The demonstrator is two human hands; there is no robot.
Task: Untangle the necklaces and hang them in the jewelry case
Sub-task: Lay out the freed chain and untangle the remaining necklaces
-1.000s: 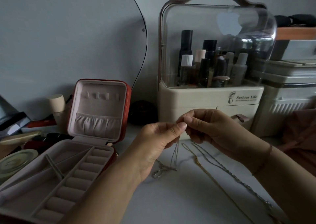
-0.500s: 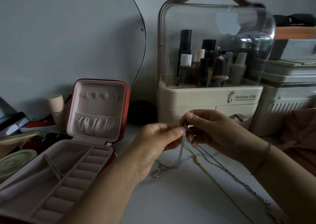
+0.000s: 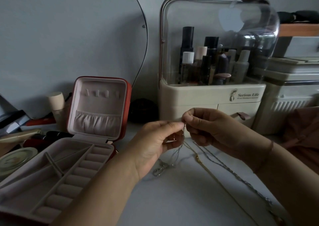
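Since a second ago the fingertips have drawn slightly apart and more chain now shows below them, its strands loose and crossing where they hung straight. Nearest us, two other necklaces lie on the white tabletop (image 3: 172,200): a gold necklace (image 3: 197,157) and a twisted silver necklace (image 3: 241,181), both running from under the hands toward the lower right, close beside each other; whether they cross near the hands we cannot tell. A little further on, the pendant (image 3: 160,169) of the thin silver necklace (image 3: 177,152) rests on the table below our left hand (image 3: 155,143). That hand pinches the chain between thumb and forefinger, and the right hand (image 3: 212,129) pinches it just beside, fingertips almost touching, so the chain hangs in several strands down to the pendant. We judge it very light, limp and slippery, prone to knotting and easily kinked if we pull hard; better to hold close to the tangle or at the clasp and tease the strands apart gently. Beyond, to the left, the jewelry case (image 3: 34,187) stands open, and the hooks (image 3: 101,93) in its lid carry nothing yet. Farthest back stands the cosmetics organizer (image 3: 207,98).
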